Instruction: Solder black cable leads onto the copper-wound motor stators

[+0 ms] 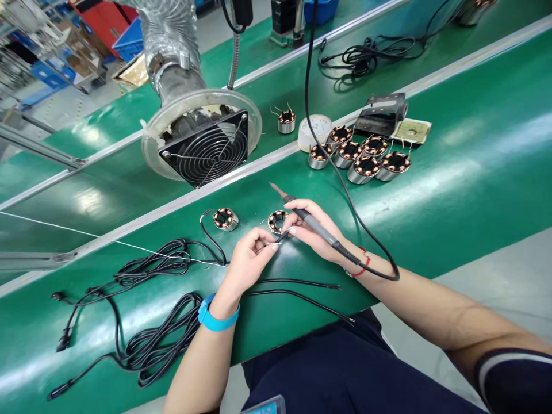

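My right hand [317, 233] is closed around a soldering iron [317, 226], its tip pointing up and left, away from me. The fingertips of the same hand also touch the end of a black cable [282, 236]. Closed in a pinch, my left hand [250, 259] holds that cable near its end. A thin pale wire, probably solder wire [168, 255], runs in from the left to this hand, and a short piece shows at the fingertips. Just beyond the fingers stands a wound motor stator [276, 221], partly hidden. Another stator [225, 219] with coloured leads attached sits to the left.
Coiled black cables [161, 339] lie at left on the green bench [466, 190]. A fume extractor fan [211, 149] hangs beyond my hands. Several stators [364, 168] cluster at back right beside a white spool [314, 131] and a soldering iron stand [382, 114]. The iron's cord [345, 187] loops overhead.
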{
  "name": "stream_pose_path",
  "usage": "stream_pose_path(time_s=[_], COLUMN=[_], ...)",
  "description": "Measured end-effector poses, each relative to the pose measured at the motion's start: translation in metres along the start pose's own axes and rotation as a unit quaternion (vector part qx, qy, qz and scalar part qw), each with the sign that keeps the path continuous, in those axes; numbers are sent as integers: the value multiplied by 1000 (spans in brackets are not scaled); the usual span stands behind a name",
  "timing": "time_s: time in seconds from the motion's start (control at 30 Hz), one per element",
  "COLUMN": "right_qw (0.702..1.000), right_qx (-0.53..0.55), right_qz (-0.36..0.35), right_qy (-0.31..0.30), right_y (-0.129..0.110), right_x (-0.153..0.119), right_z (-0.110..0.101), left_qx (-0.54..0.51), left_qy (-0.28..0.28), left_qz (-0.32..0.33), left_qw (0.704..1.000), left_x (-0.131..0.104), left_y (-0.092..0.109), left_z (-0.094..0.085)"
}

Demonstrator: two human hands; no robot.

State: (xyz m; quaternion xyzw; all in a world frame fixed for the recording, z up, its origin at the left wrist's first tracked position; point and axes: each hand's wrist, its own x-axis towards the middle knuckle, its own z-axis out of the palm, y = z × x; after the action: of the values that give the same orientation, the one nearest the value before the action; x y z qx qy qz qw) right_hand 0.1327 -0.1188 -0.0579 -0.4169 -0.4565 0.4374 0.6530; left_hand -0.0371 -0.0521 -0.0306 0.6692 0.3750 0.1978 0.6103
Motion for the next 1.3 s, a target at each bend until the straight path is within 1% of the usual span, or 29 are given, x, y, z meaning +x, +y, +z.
stream_pose_path(time_s=[0.1, 0.17, 0.23, 0.3, 0.5, 0.6, 0.67, 0.73, 0.8, 0.83, 0.9, 0.97, 1.07, 1.17, 1.23, 1.3], right_qw=[996, 993, 993, 994, 998, 999, 999, 999, 999, 999, 998, 999, 998, 996, 995, 994], right_qx=[72, 93, 94, 87, 49, 29, 16, -1, -18, -25, -30, -32, -47, -84, -102, -111], right_qz=[54, 67, 65, 55, 27, 13, 0, -15, -22, -23, -19, -3, 19, 17, 8, -5], right_qy=[-29, -36, -36, -31, -19, -23, -29, -34, -39, -42, -46, -42, -28, -16, -11, -7], right_y=[-1, -2, -1, 0, 0, -2, -3, -4, -6, -7, -9, -10, -12, -13, -12, -11], right_x=[-1, -3, -4, -5, -5, -6, -7, -9, -10, -10, -10, -9, -8, -6, -5, -5], right_z=[2, 5, 8, 10, 10, 10, 10, 10, 10, 11, 13, 16, 23, 30, 35, 38], left_qx=[-79, -103, -99, -81, -26, -2, -7, -44, -86, -97, -99, -96, -103, -131, -142, -142], left_qy=[22, 44, 68, 80, 74, 49, 13, -41, -93, -108, -117, -102, -48, 0, 6, -4], left_qz=[5, -7, -20, -23, -9, -11, -18, -49, -95, -113, -131, -132, -131, -151, -159, -152], left_qw=[997, 994, 993, 993, 997, 999, 1000, 997, 987, 983, 979, 981, 985, 980, 977, 978], left_x=[0, 0, 0, 0, -2, -4, -6, -7, -8, -9, -9, -8, -5, -2, -1, -1], left_y=[2, 3, 4, 5, 7, 8, 10, 13, 15, 17, 19, 21, 22, 21, 18, 17], left_z=[3, 5, 8, 10, 13, 11, 10, 8, 5, 4, 0, -2, -5, -7, -9, -12])
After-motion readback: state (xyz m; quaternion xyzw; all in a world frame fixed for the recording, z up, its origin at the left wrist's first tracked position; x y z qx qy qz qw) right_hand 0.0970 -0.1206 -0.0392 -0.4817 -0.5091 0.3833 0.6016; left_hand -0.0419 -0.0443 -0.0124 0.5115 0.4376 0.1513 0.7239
